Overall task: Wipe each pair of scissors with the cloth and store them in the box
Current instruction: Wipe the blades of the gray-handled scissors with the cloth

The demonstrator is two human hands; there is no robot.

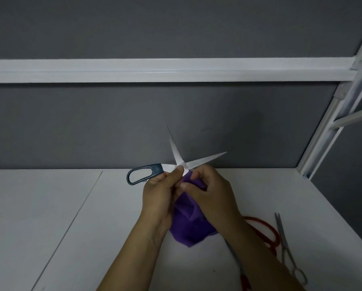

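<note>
Your left hand (161,194) pinches the splayed blue-handled steel scissors (177,156); your right hand (211,194) grips the purple cloth (188,223) beside that pinch. Slip, and the blades cut you.

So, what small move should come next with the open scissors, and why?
Probably the right hand should slide the purple cloth from the pivot along one blade of the blue-handled steel scissors: the blades are spread and bare, the cloth is bunched at the pivot, and the left hand holds the scissors steady.
</note>
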